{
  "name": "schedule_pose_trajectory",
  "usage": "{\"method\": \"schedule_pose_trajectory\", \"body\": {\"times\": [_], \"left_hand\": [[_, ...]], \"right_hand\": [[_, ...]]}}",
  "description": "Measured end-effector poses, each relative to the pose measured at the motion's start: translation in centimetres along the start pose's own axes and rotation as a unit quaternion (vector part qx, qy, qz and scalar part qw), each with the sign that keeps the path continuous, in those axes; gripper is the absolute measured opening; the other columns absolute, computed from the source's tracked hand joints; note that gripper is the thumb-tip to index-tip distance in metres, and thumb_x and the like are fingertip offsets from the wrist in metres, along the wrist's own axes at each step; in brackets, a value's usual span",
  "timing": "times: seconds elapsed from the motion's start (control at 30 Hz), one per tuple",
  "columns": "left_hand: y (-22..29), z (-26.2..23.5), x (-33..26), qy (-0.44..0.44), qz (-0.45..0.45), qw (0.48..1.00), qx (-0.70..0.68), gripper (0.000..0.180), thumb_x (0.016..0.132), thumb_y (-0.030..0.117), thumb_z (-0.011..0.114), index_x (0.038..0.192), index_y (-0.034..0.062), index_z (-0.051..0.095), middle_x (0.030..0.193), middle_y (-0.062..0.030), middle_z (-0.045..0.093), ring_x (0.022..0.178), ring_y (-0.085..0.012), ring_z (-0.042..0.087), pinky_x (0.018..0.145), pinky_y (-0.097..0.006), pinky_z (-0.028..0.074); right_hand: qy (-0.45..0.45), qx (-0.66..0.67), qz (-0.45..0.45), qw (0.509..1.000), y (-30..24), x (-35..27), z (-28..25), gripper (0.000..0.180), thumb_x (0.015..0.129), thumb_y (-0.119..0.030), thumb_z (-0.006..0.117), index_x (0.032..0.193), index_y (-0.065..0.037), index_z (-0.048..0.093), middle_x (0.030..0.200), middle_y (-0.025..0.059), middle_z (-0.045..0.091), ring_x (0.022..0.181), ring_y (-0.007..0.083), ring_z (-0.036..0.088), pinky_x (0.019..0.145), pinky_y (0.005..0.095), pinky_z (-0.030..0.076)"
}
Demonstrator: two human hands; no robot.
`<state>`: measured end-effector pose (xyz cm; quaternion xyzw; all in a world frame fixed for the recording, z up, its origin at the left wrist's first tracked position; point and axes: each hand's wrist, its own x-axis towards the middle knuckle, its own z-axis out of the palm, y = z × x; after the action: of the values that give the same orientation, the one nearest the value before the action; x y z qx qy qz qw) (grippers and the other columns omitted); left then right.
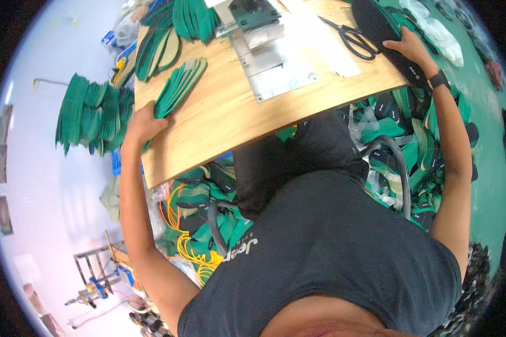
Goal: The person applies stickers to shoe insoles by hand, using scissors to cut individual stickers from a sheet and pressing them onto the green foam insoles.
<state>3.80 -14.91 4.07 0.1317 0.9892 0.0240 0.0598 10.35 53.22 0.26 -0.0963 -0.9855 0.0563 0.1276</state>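
Observation:
At the table's left edge, my left hand (143,126) is closed round the near end of a fanned stack of green insoles (180,87). Its thumb shows on the near side, while most of its fingers are hidden. Out at the right edge, my right hand (413,50) grips black insoles (374,25), thumb on top and fingers over the outer side. Black-handled scissors (357,45) lie on the table just left of these insoles. Between my hands, far from both, a metal device with a dark green block (256,14) stands on a silver plate (281,76).
The wooden table (219,126) carries more green insoles (194,19) at the far left. A tall insole pile (90,115) stands beyond its left edge. Heaped insoles (382,132) and yellow straps (194,255) lie below the table. Grey curved bars (402,168) flank my lap.

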Motion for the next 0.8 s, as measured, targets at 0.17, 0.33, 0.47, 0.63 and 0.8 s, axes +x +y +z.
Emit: {"method": "schedule_pose_trajectory", "body": {"times": [0.17,0.33,0.47,0.63,0.8], "left_hand": [[0.1,1.3,-1.3,0.037,-0.03,0.997,0.066,0.049,0.072,0.028,0.062,0.112,-0.0003,0.055,0.101,-0.0257,0.064,0.097,-0.0416,0.06,0.082,-0.048,0.048],[-1.9,-1.7,-0.8,0.031,0.051,0.998,-0.003,0.051,0.066,0.02,0.06,0.113,-0.0001,0.062,0.102,-0.0277,0.064,0.094,-0.0416,0.062,0.083,-0.044,0.049],[-3.3,-4.9,-0.5,-0.057,0.043,0.989,-0.131,0.055,0.062,0.007,0.059,0.116,-0.0032,0.059,0.098,-0.0114,0.067,0.088,-0.0197,0.061,0.083,-0.03,0.047],[-5.0,-2.0,1.1,-0.019,0.119,0.992,-0.026,0.07,0.066,0.022,0.076,0.128,-0.0005,0.051,0.114,-0.023,0.062,0.106,-0.0323,0.06,0.092,-0.036,0.046],[-3.6,-2.3,2.4,-0.027,0.097,0.995,0.028,0.07,0.065,0.024,0.079,0.124,-0.0034,0.053,0.112,-0.023,0.063,0.103,-0.0343,0.062,0.09,-0.037,0.048]], "right_hand": [[0.087,0.284,0.05,0.954,-4.2,-3.3,-3.9,0.067,0.074,-0.049,0.075,0.107,0.007,0.059,0.088,0.0141,0.067,0.079,0.0215,0.065,0.07,0.0333,0.051],[0.151,0.52,0.113,0.833,-6.7,-6.2,-9.3,0.058,0.08,-0.043,0.072,0.111,0.005,0.061,0.1,0.0097,0.067,0.081,0.014,0.065,0.072,0.0266,0.052],[0.174,0.565,0.056,0.805,-9.0,-6.7,-10.3,0.05,0.085,-0.038,0.067,0.115,0.002,0.061,0.1,0.0081,0.066,0.083,0.0143,0.065,0.074,0.0269,0.052],[0.138,0.608,0.075,0.778,-10.9,-6.8,-9.4,0.046,0.088,-0.034,0.064,0.116,0.003,0.06,0.103,0.0092,0.066,0.089,0.0164,0.065,0.078,0.0278,0.052],[0.151,0.419,-0.048,0.894,-15.8,-9.9,-9.1,0.055,0.081,-0.03,0.074,0.12,0.004,0.056,0.108,0.0112,0.064,0.092,0.0183,0.065,0.081,0.0288,0.05]]}}
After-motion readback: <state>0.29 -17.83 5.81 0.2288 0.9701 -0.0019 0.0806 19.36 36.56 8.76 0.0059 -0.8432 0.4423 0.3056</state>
